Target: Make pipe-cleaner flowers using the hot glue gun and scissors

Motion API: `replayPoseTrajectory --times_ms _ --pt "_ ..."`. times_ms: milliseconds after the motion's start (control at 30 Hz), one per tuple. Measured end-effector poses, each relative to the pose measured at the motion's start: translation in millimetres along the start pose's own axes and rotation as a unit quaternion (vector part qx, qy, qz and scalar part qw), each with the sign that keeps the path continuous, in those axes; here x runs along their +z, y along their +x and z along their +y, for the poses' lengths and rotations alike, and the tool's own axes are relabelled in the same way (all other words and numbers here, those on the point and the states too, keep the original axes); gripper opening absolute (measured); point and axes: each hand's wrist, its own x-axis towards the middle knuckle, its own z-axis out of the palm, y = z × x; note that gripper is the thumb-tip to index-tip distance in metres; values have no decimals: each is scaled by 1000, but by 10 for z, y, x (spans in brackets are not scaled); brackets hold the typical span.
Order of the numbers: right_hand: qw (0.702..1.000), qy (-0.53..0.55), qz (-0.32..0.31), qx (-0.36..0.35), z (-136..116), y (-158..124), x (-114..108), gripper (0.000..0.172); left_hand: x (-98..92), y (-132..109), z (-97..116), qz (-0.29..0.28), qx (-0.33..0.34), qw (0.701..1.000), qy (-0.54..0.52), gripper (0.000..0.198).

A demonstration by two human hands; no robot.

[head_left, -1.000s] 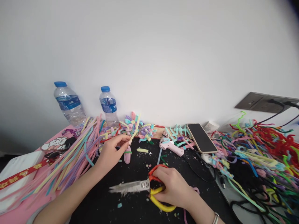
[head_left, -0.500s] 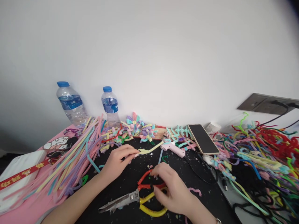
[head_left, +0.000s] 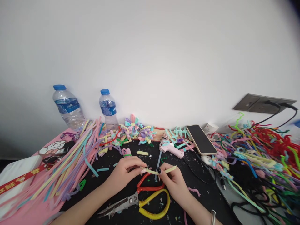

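Observation:
My left hand (head_left: 127, 172) pinches one end of a pale yellow fuzzy stem (head_left: 170, 169). Farther along the same stem, the thumb and fingers of my right hand (head_left: 172, 181) are closed on it, and its free end sticks out to the right. Scissors (head_left: 133, 200) with a red and a yellow handle lie on the black mat just below both hands, blades pointing left. A short yellow piece (head_left: 142, 153) rests on the mat above my left hand. Behind my right hand lies a pink glue gun (head_left: 172, 150) with a bluish stick beneath it.
Long pastel stems (head_left: 70, 162) spread over the left side. Two water bottles (head_left: 67, 106) (head_left: 108, 109) stand by the wall. A phone (head_left: 201, 139) lies at the back right, beside a tangled heap of colored stems (head_left: 264, 156) and cables. Fuzzy flowers (head_left: 133, 125) sit at the back.
My right hand has left the scissors and moved up to the yellow stem. The scissors now lie on the mat. A short yellow piece and a pink piece now show behind my left hand.

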Motion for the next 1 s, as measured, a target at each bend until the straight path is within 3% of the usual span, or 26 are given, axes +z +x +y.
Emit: replayPoseTrajectory --times_ms 67,167,367,767,867,1000 --pt "1000 9 -12 -1 -23 0 31 31 16 21 -1 8 -67 995 -79 10" --pt "1000 7 -13 -18 -58 3 63 33 46 35 19 7 -110 984 -138 14" --pt "998 -28 -15 -55 -66 -11 95 29 83 22 50 -24 -109 984 -138 26" --pt "996 -48 -45 -67 -63 -27 108 24 141 3 -9 -42 -108 982 -146 28" --pt "994 -59 -53 -73 -84 -25 86 23 131 -3 8 -27 -104 988 -114 30" --pt "988 -129 -16 -87 -109 -25 -15 14 76 20 8 38 -100 991 -85 34"
